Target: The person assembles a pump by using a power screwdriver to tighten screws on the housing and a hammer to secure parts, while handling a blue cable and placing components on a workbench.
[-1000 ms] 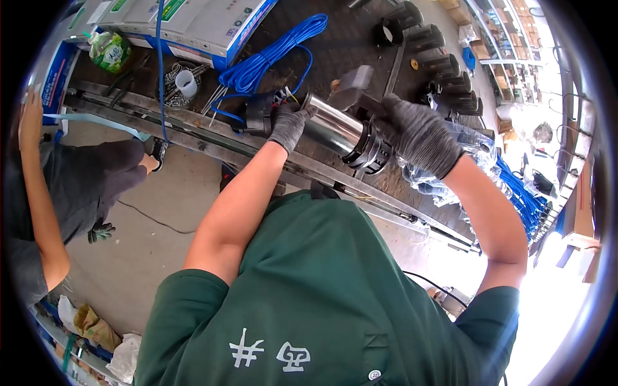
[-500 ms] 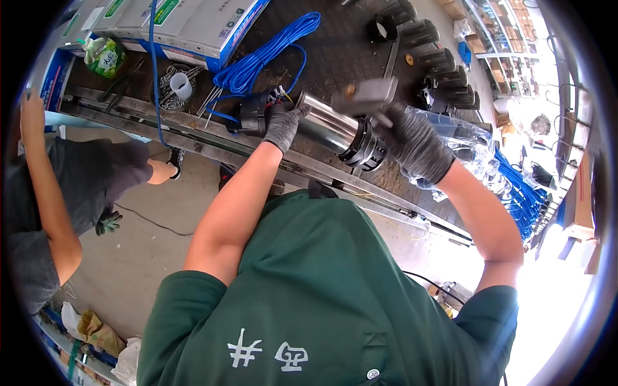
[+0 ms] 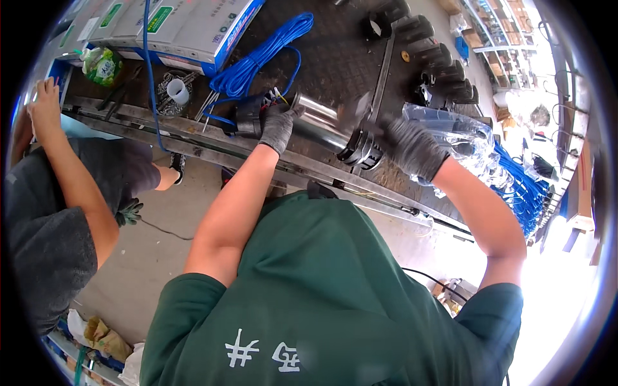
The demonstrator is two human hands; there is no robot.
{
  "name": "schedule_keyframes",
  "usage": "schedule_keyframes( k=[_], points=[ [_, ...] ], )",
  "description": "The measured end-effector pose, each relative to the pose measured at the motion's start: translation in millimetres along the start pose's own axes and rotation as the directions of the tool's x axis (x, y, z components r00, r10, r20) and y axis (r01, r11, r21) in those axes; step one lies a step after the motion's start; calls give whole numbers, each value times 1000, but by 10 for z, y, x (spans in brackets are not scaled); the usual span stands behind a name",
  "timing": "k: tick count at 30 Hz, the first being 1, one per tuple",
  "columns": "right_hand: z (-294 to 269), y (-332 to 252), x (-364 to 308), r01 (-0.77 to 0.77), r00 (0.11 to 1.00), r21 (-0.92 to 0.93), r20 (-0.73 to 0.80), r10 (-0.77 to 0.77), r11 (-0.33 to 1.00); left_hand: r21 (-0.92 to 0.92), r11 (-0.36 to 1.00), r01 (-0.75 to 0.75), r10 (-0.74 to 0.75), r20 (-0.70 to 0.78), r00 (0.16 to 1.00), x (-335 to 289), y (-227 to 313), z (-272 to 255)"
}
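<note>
A shiny metal cylinder with black end fittings lies across the bench near its front edge, tilted down to the right. My left hand, in a grey glove, is closed round its left part, beside the black end and a few thin coloured wires. In my gloved right hand is a hammer, its blocky metal head blurred by motion. The head is close to the ribbed black collar at the cylinder's right end; whether they touch is unclear. A coil of blue cable lies behind my left hand.
Boxes, a green-labelled bottle and a white cup among metal bits stand at the left. Black cylindrical parts line the far right, near plastic-wrapped parts and more blue cable. A co-worker stands at the left.
The hammer has swung down closer to the collar, and my right hand has dropped slightly. My left hand keeps its hold. The co-worker has shifted to the right.
</note>
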State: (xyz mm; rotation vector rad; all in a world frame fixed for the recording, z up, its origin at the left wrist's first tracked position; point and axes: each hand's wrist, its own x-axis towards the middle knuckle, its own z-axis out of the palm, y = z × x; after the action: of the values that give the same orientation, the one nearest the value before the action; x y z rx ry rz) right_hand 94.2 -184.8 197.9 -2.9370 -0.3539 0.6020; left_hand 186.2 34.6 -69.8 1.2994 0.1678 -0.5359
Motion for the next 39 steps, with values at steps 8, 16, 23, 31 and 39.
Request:
schedule_keyframes(
  k=[8,16,23,31,39],
  points=[
    [-947,-440,376,-63,941,-395,282,186,917,26,1000,2,-1,-32,999,-23,108,-99],
    [75,147,27,18,988,-148,152,5,989,17,999,-46,47,-12,999,-15,69,-44],
    [-772,-380,241,-22,988,-270,143,62,963,-22,999,40,-40,3,999,73,-60,-222],
    [304,288,-523,-184,890,827,-89,448,530,-66,997,-44,44,-1,999,-104,156,-66],
    [1970,553,-1216,-213,537,972,197,820,-94,216,973,-76,72,30,997,-15,-130,-136]
  ],
)
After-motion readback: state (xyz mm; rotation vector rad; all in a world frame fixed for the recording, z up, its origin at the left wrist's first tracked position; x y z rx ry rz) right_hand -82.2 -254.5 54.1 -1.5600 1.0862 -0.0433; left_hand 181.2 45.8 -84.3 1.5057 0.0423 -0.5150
